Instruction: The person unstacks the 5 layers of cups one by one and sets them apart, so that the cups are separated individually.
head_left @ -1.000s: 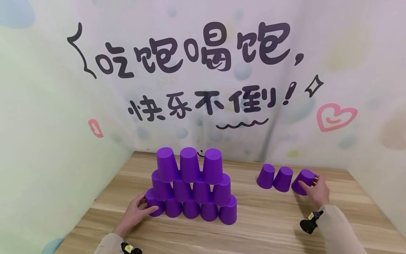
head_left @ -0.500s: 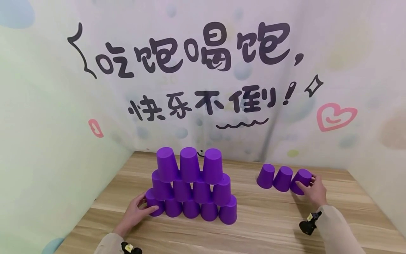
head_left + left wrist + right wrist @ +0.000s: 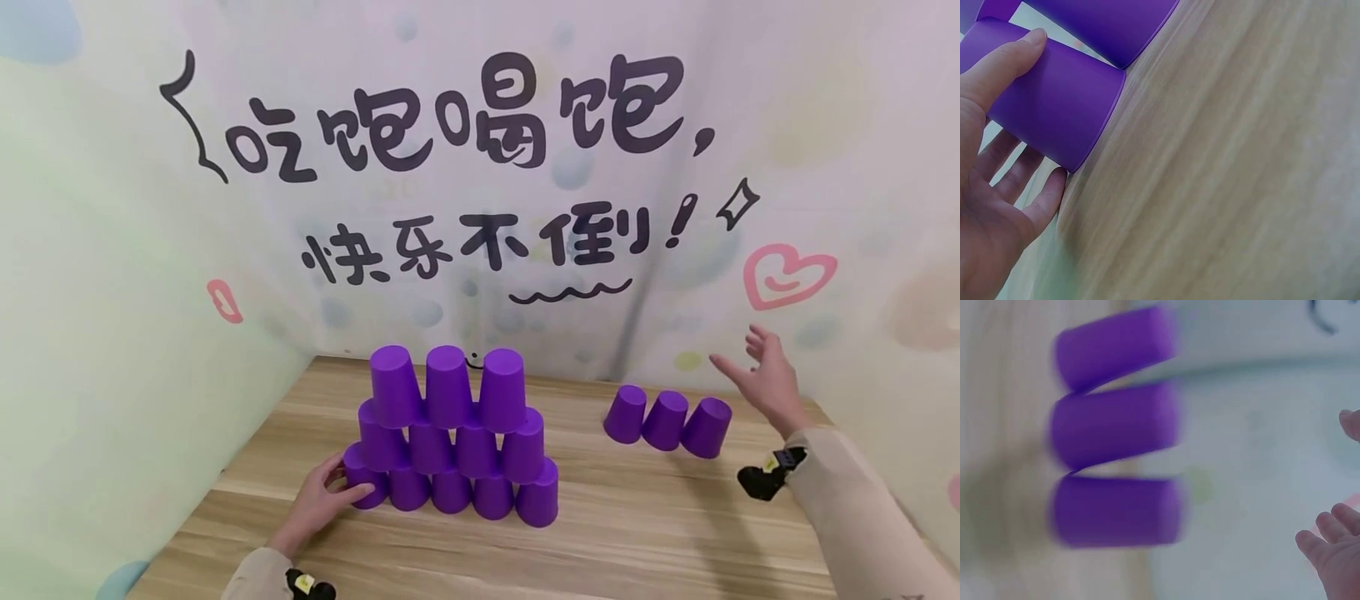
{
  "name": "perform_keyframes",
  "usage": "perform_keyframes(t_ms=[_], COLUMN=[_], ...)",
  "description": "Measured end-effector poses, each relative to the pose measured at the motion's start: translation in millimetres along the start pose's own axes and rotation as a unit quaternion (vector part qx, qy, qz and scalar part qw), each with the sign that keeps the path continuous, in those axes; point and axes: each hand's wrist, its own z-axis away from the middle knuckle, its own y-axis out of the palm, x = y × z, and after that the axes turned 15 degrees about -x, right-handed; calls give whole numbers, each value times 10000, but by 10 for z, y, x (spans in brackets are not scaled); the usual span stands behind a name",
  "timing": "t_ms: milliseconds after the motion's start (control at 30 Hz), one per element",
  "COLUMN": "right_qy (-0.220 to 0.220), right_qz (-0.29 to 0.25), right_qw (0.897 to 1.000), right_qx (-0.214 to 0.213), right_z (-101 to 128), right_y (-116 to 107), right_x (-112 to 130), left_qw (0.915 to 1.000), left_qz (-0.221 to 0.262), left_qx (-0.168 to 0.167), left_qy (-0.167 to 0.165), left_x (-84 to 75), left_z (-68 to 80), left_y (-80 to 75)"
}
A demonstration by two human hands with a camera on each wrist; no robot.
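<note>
The painted wall (image 3: 480, 167), with large black characters and a pink heart (image 3: 787, 275), rises behind and to both sides of a wooden worktop (image 3: 637, 525) that fills the lower part of the head view. On the worktop's left half stands a pyramid of purple cups (image 3: 450, 437), all upside down: 5 in the bottom row, 4 in the second, 3 on top. Well apart from it, toward the right rear corner, a row of 3 purple cups (image 3: 666, 420) stands upside down, each just beside the next; in the right wrist view the same 3 appear blurred. The left hand (image 3: 318, 504) lies at the pyramid's left foot, its thumb and fingers curled round the leftmost bottom cup (image 3: 360, 482); the left wrist view shows the thumb laid along that cup's side and the fingers (image 3: 1044, 200) reaching under its rim at the worktop. The right hand (image 3: 765, 379) hovers in the air above and just to the right of the row of 3, fingers spread and straight, gripping nothing and touching no cup. A beige sleeve (image 3: 855, 508) covers the right forearm, with a small black device (image 3: 768, 479) strapped at the wrist.
</note>
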Motion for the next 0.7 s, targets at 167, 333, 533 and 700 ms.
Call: perform_keyframes(t_ms=[167, 333, 533, 700], right_qy=[-266, -556, -741, -1046], right_qz=[-156, -616, -1116, -1522], right_qw=[9995, 9965, 9898, 9786], right_qx=[-87, 62, 481, 909], right_z=[-175, -250, -199, -73], right_y=[-47, -14, 107, 270], right_x=[495, 935, 1423, 1721], left_qw=[9999, 9998, 9999, 9999], left_qz=[-46, -30, 51, 74], left_qx=[-24, -31, -13, 33], left_qy=[103, 178, 125, 91], left_x=[3, 2, 2, 0], left_z=[-6, -1, -2, -2], left_y=[5, 7, 6, 0])
